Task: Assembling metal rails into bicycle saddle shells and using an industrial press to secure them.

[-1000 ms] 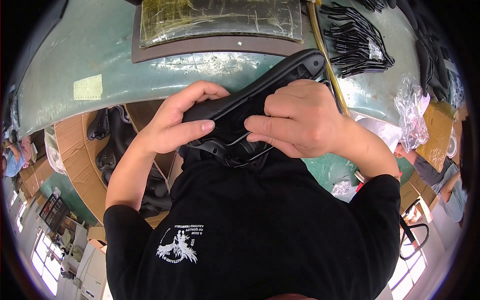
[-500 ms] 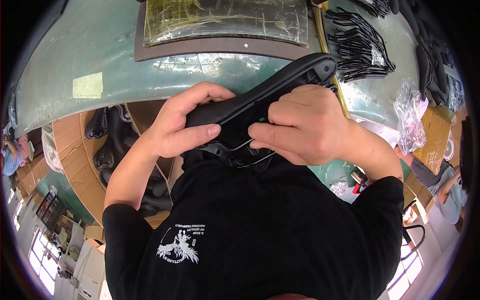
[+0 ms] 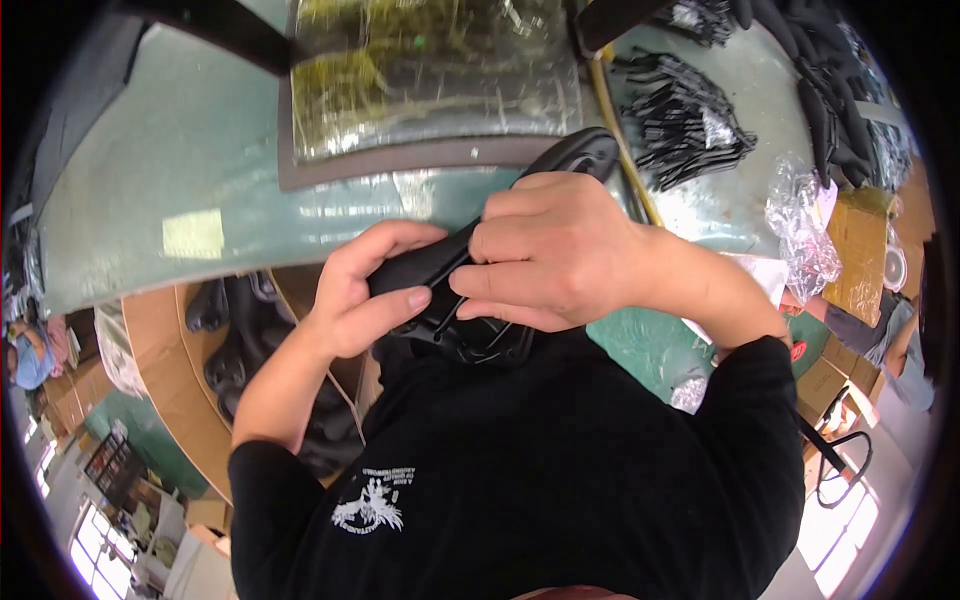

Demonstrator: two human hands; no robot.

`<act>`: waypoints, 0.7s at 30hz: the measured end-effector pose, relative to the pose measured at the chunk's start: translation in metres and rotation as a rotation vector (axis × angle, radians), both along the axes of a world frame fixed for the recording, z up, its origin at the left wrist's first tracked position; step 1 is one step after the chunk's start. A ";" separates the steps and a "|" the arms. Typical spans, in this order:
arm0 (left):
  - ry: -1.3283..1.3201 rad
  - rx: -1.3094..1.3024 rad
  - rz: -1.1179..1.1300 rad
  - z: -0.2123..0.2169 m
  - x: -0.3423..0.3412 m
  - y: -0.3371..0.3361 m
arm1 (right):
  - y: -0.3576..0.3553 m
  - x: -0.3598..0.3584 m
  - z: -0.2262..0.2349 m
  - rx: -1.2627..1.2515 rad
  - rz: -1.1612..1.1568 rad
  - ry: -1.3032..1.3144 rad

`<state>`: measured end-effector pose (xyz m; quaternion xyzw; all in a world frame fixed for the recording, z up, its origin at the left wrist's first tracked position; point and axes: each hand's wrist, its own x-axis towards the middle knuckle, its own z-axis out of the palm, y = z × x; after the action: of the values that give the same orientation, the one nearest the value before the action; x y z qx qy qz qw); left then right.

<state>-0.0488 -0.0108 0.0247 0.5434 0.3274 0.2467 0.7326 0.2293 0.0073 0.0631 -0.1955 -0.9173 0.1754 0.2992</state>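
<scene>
A black bicycle saddle (image 3: 418, 266) is tilted in front of my chest, its underside turned toward me and its nose pointing up and to the right. Its wide rear end is clasped by my left hand (image 3: 352, 292), thumb on the near side and fingers curled over the far side. My right hand (image 3: 560, 255) is closed over the underside near the middle, its fingertips at the black saddle rail (image 3: 447, 322). Those fingers hide much of the rail and the part of the saddle beneath them.
An open cardboard box (image 3: 165, 370) of black saddles stands left below the green table (image 3: 110, 230). A plastic-wrapped pad (image 3: 430, 90) lies ahead. Bundled black bent rods (image 3: 690, 125), clear plastic bags (image 3: 800, 225) and a carton (image 3: 858, 245) are right. A person (image 3: 890, 350) is far right.
My right hand has moved left and down along the saddle's underside, covering more of it. The saddle has shifted slightly left. The whole view has tipped, showing more of the table's far side.
</scene>
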 end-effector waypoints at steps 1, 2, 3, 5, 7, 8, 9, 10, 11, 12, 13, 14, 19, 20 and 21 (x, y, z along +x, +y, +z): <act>-0.015 -0.059 0.060 0.004 0.000 0.004 | 0.008 0.001 0.003 0.050 -0.050 0.113; -0.020 -0.009 0.107 0.006 0.001 0.010 | 0.017 0.006 0.009 0.076 -0.115 0.155; -0.027 0.023 0.092 0.005 0.006 0.017 | 0.020 0.007 0.015 0.110 -0.128 0.151; -0.122 -0.083 0.432 -0.001 0.016 0.028 | 0.013 0.000 0.013 -0.063 -0.627 0.161; -0.091 -0.186 0.518 0.001 0.030 0.054 | 0.008 -0.008 -0.012 -0.264 -0.734 0.067; -0.049 -0.164 0.559 0.006 0.038 0.064 | 0.014 -0.011 -0.020 -0.257 -0.766 0.103; -0.011 -0.149 0.596 0.008 0.047 0.073 | 0.022 -0.012 -0.025 -0.253 -0.802 0.133; -0.012 -0.147 0.579 0.004 0.051 0.078 | 0.030 -0.013 -0.029 -0.248 -0.819 0.136; 0.088 0.137 0.610 -0.002 0.054 0.082 | 0.038 -0.014 -0.032 -0.176 -0.861 0.141; 0.183 0.424 0.629 -0.006 0.059 0.088 | 0.047 -0.013 -0.036 -0.103 -0.907 0.147; 0.177 0.426 0.610 -0.006 0.061 0.095 | 0.055 -0.014 -0.043 -0.100 -0.927 0.148; 0.373 0.796 0.554 -0.007 0.064 0.103 | 0.063 -0.014 -0.053 -0.024 -0.930 0.173; 0.656 1.300 0.590 -0.022 0.075 0.138 | 0.092 -0.024 -0.062 0.030 -0.963 0.221; 0.573 1.406 0.636 -0.027 0.074 0.142 | 0.096 -0.024 -0.061 0.037 -0.973 0.224; 0.568 1.405 0.629 -0.029 0.074 0.141 | 0.094 -0.025 -0.062 0.047 -0.977 0.228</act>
<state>0.0257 0.1306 -0.0041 0.8001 0.4065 0.4411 0.0072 0.2043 0.1017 0.0014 -0.5749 -0.6838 0.0144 0.4491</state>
